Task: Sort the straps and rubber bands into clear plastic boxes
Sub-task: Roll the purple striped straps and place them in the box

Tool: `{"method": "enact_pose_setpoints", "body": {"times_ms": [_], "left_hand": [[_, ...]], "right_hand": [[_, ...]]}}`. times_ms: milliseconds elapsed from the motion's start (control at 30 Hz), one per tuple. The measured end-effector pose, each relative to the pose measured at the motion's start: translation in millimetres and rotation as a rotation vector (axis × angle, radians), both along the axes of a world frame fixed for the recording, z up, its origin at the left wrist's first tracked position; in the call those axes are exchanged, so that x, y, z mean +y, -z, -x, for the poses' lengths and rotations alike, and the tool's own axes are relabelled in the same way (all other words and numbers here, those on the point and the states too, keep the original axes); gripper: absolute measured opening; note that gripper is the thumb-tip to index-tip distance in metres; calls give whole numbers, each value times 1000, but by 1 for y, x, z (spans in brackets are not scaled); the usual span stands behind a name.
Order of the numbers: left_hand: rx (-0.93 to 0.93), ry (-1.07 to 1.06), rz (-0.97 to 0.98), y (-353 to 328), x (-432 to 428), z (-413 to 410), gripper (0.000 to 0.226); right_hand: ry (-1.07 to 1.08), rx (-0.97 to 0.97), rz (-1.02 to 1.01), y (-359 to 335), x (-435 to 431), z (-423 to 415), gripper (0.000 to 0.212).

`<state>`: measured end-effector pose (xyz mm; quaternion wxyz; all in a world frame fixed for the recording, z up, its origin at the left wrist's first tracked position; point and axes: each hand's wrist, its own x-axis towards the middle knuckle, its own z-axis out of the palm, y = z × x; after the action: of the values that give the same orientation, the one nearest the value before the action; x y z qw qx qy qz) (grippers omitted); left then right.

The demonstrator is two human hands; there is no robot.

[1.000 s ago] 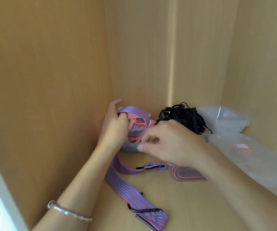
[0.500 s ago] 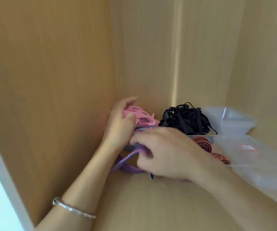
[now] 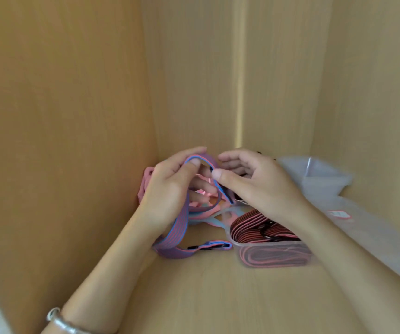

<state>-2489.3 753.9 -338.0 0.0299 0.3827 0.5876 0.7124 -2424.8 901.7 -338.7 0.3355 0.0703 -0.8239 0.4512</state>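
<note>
A long pink-and-blue striped strap [image 3: 182, 227] loops up from the shelf floor into both hands. My left hand [image 3: 170, 189] grips the loop near its top, thumb on the band. My right hand [image 3: 249, 184] pinches the same loop by its black-tipped end with thumb and fingers. Below them a clear plastic box [image 3: 273, 254] holds folded red-and-black straps [image 3: 259, 225]. Pink rubber bands [image 3: 146, 184] sit in the back left corner behind my left hand, in a container I cannot make out. The strap's buckle end [image 3: 208, 245] lies flat on the wood.
I am working inside a wooden cabinet compartment, with walls close on the left [image 3: 61, 141], back and right. Crumpled clear plastic bags [image 3: 326, 184] lie along the right side, one with a red-edged label [image 3: 338, 214]. A bracelet [image 3: 59, 321] is on my left wrist.
Both hands have risen and drawn the striped strap up into a loop between them. The view shifted; the black bands at the back are now hidden behind my right hand.
</note>
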Motion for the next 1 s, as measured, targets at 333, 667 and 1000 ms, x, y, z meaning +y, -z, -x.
{"method": "enact_pose_setpoints", "body": {"times_ms": [333,667,1000], "left_hand": [[-154,28,-180,-2,0,1,28],[76,-116,12,7,6,2,11],[-26,-83,1,8,11,-4,22]], "right_hand": [[-96,-13,-7,-1,2,-3,37],[-41,140,265,-7,7,-3,23],[203,291,185,1,4,1,26]]}}
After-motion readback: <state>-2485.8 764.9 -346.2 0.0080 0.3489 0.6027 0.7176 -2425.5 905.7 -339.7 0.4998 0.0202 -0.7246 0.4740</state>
